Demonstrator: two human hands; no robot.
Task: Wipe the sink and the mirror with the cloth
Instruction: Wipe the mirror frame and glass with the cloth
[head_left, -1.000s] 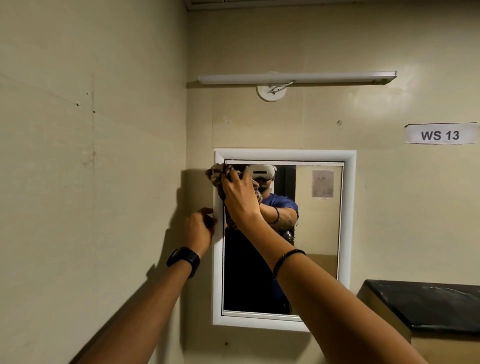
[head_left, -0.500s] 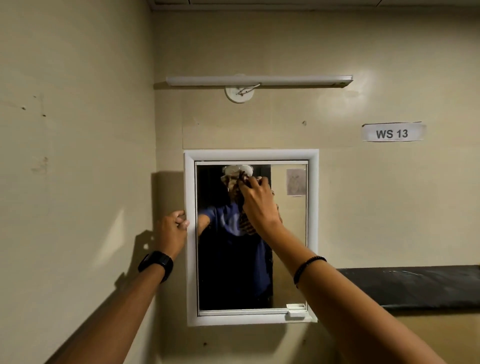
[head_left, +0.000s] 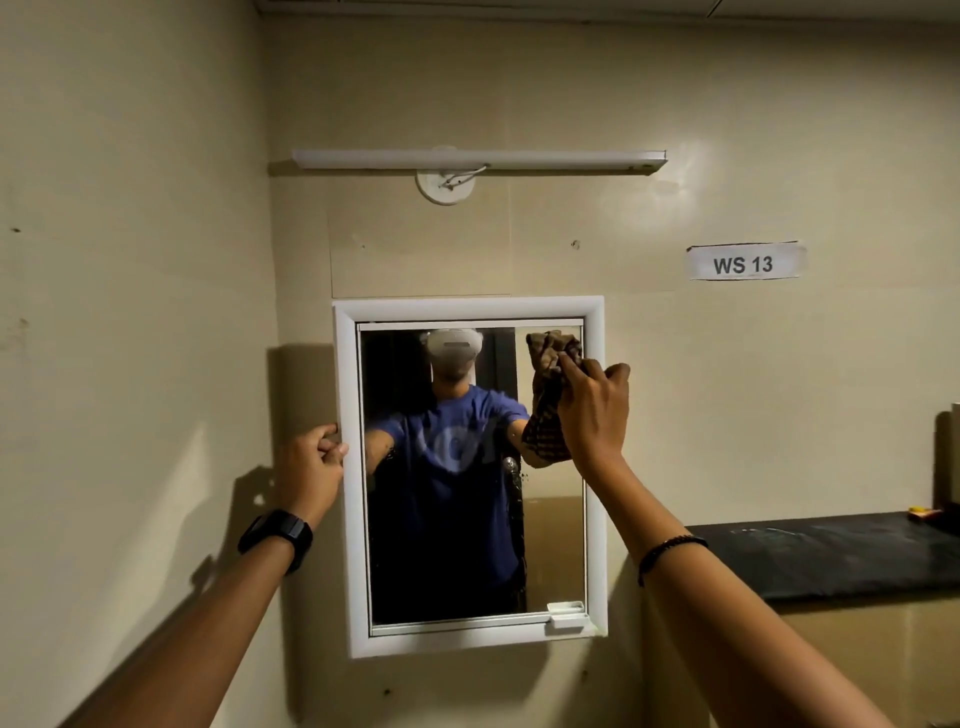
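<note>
A white-framed mirror (head_left: 595, 519) hangs on the beige wall straight ahead. My right hand (head_left: 592, 410) presses a brown checked cloth (head_left: 545, 410) against the glass at the upper right corner. My left hand (head_left: 311, 467) grips the left edge of the frame, fingers curled around it. A person in a blue shirt shows in the reflection. The sink is out of view.
A black countertop (head_left: 831, 556) runs along the wall at the right, with a small yellow object (head_left: 922, 513) near its far end. A tube light (head_left: 478, 158) is mounted above the mirror, and a "WS 13" label (head_left: 745, 262) is on the wall. A side wall stands close on the left.
My right hand has swept the cloth from the mirror's upper left corner across the top to the upper right. My left hand has stayed on the frame's left edge.
</note>
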